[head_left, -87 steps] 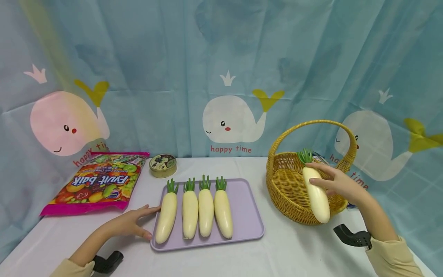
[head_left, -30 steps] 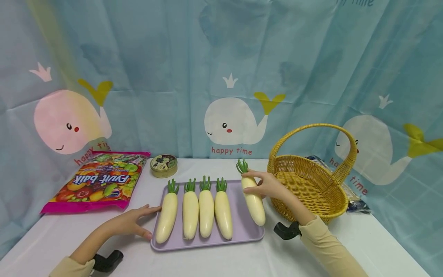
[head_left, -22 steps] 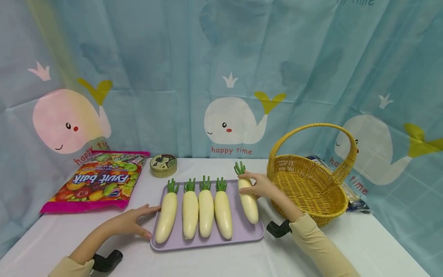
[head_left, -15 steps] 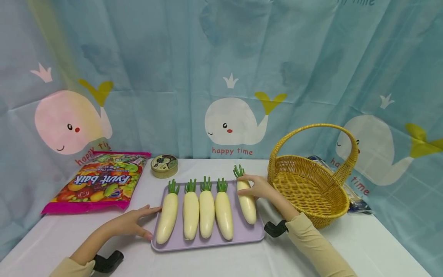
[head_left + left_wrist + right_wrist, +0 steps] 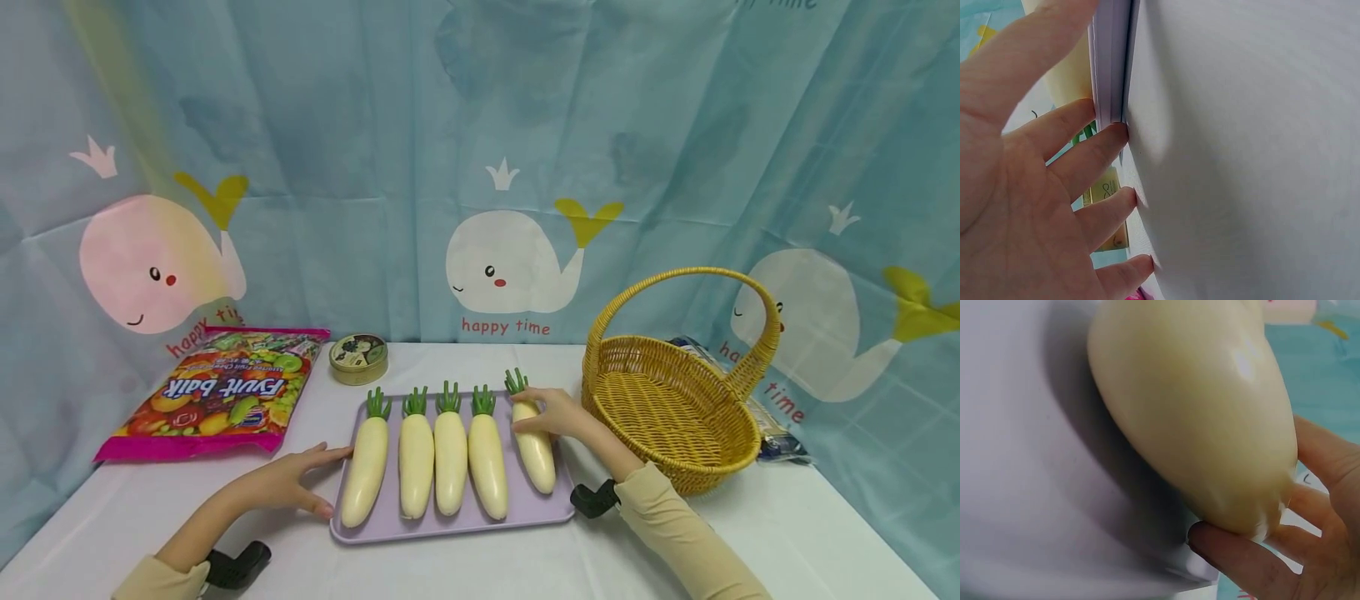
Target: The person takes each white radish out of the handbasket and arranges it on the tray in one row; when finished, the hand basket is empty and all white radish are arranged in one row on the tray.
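In the head view, my right hand [image 5: 555,414] grips a white radish [image 5: 536,465] near its green top, over the right end of the lilac tray [image 5: 525,514]. The right wrist view shows this radish [image 5: 1197,412] close up, thumb and fingers around one end and a dark shadow beneath. Whether it fully rests on the tray I cannot tell. Several more white radishes [image 5: 451,465] lie side by side on the tray, tops pointing away. My left hand [image 5: 281,483] is spread at the tray's left edge; in the left wrist view its fingertips touch the rim [image 5: 1109,62].
An upright wicker basket [image 5: 675,417] with a tall handle stands right of the tray, a dark packet [image 5: 780,442] partly behind it. Back left lie a bright candy bag [image 5: 217,392] and a round tin [image 5: 358,360]. A whale-print curtain [image 5: 405,167] hangs behind the white table.
My right hand has carried the radish left from above the basket to the tray's right end and lowered it there. The left hand has stayed in place.
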Available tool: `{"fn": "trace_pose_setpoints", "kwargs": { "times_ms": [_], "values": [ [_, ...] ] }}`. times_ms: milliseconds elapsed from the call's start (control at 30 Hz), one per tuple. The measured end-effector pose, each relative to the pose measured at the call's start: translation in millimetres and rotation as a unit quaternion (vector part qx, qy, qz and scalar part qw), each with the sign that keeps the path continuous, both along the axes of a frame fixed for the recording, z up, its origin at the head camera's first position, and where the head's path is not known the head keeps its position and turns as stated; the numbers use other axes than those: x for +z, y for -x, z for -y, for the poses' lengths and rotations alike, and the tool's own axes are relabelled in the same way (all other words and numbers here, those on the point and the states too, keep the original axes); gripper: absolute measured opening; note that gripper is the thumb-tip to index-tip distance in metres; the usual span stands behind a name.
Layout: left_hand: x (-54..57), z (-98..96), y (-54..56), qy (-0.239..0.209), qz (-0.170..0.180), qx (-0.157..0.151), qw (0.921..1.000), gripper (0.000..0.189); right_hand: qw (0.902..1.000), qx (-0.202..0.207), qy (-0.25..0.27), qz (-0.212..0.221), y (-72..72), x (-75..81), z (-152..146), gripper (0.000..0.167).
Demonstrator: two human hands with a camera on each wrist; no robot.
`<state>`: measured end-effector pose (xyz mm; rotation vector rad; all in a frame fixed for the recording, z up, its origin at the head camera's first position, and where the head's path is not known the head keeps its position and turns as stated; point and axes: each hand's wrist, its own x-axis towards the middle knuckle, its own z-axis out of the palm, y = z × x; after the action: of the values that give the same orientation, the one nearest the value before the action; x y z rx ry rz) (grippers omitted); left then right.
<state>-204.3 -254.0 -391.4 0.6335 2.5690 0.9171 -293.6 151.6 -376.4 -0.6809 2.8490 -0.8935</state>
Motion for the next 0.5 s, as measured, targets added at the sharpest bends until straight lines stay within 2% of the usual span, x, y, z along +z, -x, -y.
{"fn": "trace_pose_setpoints", "kwargs": {
  "times_ms": [233, 500],
  "values": [
    [0.4, 0.4, 0.8, 0.000, -0.002, -0.001, 1.0000, 0.079, 0.9997, -0.001, -0.016, 0.018, -6.8, 2.7, 1.6, 0.052],
    [0.0, 0.5, 1.0, 0.007, 0.002, 0.007, 0.9999, 0.080, 0.9987, 0.004, -0.007, 0.050, -12.6, 6.0, 3.7, 0.053]
  ]
}}
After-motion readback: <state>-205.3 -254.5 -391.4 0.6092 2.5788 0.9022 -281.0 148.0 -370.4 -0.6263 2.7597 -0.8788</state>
